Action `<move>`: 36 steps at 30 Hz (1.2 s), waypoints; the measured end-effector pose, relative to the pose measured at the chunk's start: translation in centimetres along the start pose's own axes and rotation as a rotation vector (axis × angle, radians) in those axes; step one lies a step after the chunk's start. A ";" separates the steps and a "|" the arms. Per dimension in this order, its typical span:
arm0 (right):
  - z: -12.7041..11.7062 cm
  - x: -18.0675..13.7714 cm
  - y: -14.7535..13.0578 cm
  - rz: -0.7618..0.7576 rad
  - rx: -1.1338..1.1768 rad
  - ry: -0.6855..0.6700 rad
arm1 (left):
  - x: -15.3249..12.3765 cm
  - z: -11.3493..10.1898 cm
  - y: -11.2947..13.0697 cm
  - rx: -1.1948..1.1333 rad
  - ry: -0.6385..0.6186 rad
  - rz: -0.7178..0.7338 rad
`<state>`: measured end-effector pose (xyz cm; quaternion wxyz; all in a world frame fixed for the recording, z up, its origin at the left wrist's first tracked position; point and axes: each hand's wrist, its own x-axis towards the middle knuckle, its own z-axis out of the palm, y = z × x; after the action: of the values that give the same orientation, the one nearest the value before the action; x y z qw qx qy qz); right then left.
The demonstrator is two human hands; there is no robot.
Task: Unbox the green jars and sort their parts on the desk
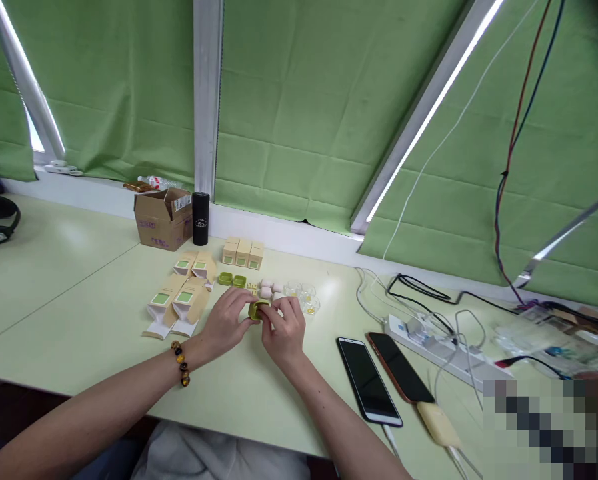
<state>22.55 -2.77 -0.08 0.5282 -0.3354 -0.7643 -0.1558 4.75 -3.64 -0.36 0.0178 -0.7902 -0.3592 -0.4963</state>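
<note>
Case (257, 310), small and green, between left hand (226, 322) and right hand (285, 332), over a pale tabletop (79, 293). Left hand: thumb and fingertips pinched on the left edge of the case; beaded bracelet (181, 363) around the wrist. Right hand: fingers bent, tips touching the right side of the case and partly covering it; not discernible whether gripping the case itself or some small piece hidden by the fingers. Just beyond, from left to right: two green trays (225, 279) side by side, yellowish pieces (251, 286) too small to identify, pale pinkish cylinders (267, 292), and clear cups (306, 292), with yellow content visible in the nearest. Behind these, three closed kraft boxes (243, 253) in a row. Left of the hands, four cartons (165, 297) lying in two pairs, near ends open. Farther back, an opened cardboard box (153, 223) beside a black tumbler (201, 219). To the right, well apart from the hands, two phones (369, 380), screens up and nearly parallel; next to them, a white power strip (419, 343) with plugs and cables.
</note>
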 end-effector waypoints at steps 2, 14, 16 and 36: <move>0.1 0.0 0.0 -0.001 -0.006 0.002 | 0.0 0.0 0.0 0.006 0.002 0.004; 0.4 -0.1 0.1 -0.005 -0.023 -0.016 | 0.0 0.2 -0.1 0.003 0.029 -0.006; 0.3 -0.1 0.1 -0.011 -0.035 -0.024 | 0.0 0.2 -0.1 -0.003 0.034 -0.012; 0.0 0.0 0.2 -0.105 -0.050 0.026 | 0.2 0.1 0.2 -0.013 0.087 -0.107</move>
<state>22.71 -2.59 -0.12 0.5205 -0.3058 -0.7699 -0.2069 5.03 -3.63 -0.15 0.0020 -0.7476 -0.3966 -0.5328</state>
